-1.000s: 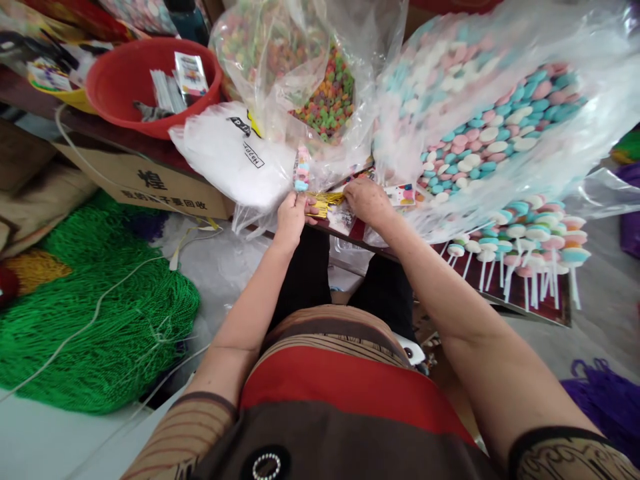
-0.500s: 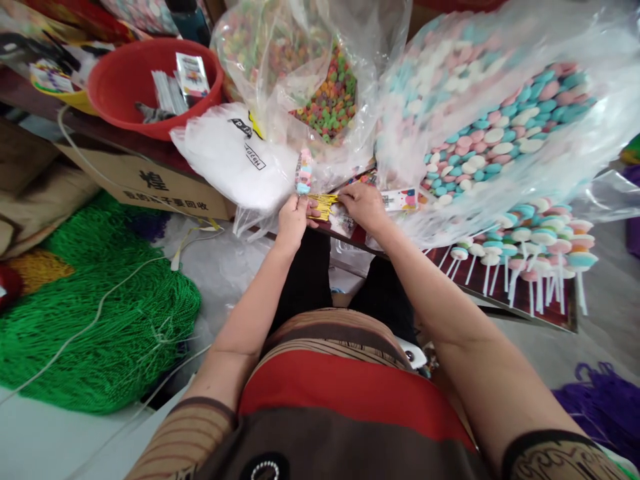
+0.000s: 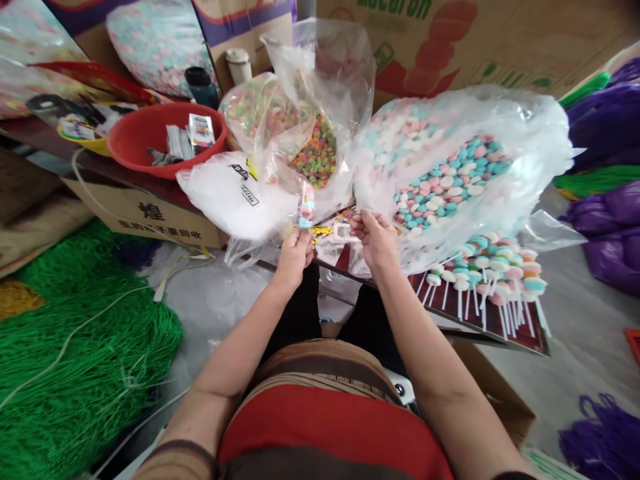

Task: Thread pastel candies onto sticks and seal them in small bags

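Note:
My left hand (image 3: 296, 252) is closed on the lower end of a small clear packet of pink, white and blue candy (image 3: 306, 205), which stands up above the fingers. Yellow twist ties (image 3: 323, 231) lie just right of that hand. My right hand (image 3: 374, 235) is closed in a pinch near the big bag of pastel candies (image 3: 450, 187); what its fingertips hold is too small to make out. Left of the packet spreads a pile of white printed bags (image 3: 240, 200). Behind it sits an open bag of colourful ring candies (image 3: 315, 153).
A red basin (image 3: 167, 170) with small packs stands at the back left, a dark bottle (image 3: 201, 85) behind it. Candy lollipops (image 3: 500, 267) lie at the table's right end. Green netting (image 3: 90, 327) fills the floor at left; cartons stand behind the table.
The view has tilted up, showing more cartons behind. My right hand has moved away from the yellow ties and a little further from my left hand, which still holds the packet.

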The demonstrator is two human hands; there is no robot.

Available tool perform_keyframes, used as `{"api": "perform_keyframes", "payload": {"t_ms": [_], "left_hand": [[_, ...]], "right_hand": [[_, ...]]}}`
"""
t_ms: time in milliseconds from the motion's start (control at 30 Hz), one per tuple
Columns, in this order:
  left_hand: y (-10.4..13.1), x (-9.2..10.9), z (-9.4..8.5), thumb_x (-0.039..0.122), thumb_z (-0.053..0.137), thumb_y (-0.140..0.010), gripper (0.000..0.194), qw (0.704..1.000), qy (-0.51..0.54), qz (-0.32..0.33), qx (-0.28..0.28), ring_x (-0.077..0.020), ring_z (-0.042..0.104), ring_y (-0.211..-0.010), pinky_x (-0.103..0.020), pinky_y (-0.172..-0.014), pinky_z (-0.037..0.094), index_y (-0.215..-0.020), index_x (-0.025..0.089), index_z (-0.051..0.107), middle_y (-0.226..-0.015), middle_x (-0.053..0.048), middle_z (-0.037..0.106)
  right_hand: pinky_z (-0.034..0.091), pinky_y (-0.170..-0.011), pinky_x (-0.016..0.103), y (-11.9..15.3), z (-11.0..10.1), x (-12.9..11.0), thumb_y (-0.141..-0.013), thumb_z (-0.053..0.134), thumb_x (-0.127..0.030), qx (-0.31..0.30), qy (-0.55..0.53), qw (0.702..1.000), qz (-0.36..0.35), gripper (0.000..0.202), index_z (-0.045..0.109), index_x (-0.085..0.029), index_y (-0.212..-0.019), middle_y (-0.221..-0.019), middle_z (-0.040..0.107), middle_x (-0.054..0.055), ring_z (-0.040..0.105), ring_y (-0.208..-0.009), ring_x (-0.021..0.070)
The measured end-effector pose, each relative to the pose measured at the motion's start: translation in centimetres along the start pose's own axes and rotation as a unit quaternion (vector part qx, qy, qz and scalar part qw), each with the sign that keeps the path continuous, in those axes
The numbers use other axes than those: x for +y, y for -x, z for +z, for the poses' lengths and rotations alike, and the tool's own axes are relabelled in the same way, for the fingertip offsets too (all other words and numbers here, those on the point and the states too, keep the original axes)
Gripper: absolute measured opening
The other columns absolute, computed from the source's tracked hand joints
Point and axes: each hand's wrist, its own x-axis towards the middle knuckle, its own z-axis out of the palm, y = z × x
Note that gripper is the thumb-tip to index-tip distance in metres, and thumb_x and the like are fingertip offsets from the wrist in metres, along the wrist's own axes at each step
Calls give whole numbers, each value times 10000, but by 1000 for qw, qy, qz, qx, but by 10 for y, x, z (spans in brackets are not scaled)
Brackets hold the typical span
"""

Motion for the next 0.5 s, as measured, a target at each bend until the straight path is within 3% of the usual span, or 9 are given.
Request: {"api": "perform_keyframes", "payload": {"t_ms": [167, 267, 400, 500], "left_hand": [[14, 7, 29, 430, 716, -872, 309, 990, 62, -102, -78, -25, 188, -375, -145, -376, 123, -828, 198, 518, -506, 138, 260], [23, 9, 40, 343, 709, -865, 259, 988, 49, -102, -106, -19, 200, -391, -139, -385, 118, -808, 196, 503, -530, 128, 283], [33, 14, 48, 239, 678, -858, 248, 989, 8, -104, -102, -21, 232, -404, -149, -399, 126, -757, 205, 453, -544, 117, 282], [38, 14, 48, 227, 637, -872, 249, 991, -11, -90, -103, -33, 250, -417, -160, -406, 155, -729, 208, 434, -544, 104, 291]], "right_hand": [[569, -570, 257, 37, -2, -14, -682, 877, -505, -47, -38, 998, 20, 374, 655, -231, -805, -755, 738, -12, 672, -621, 129], [573, -626, 272, 58, -2, -13, -739, 840, -500, -59, 36, 998, -14, 311, 698, -232, -808, -755, 743, -15, 664, -642, 130], [578, -755, 311, 73, -3, -9, -825, 766, -477, -32, 161, 983, -83, 240, 733, -240, -845, -796, 748, -14, 677, -730, 149], [582, -759, 326, 77, -4, -8, -849, 739, -476, -11, 173, 980, -94, 231, 739, -246, -870, -818, 757, -11, 682, -727, 156]]}}
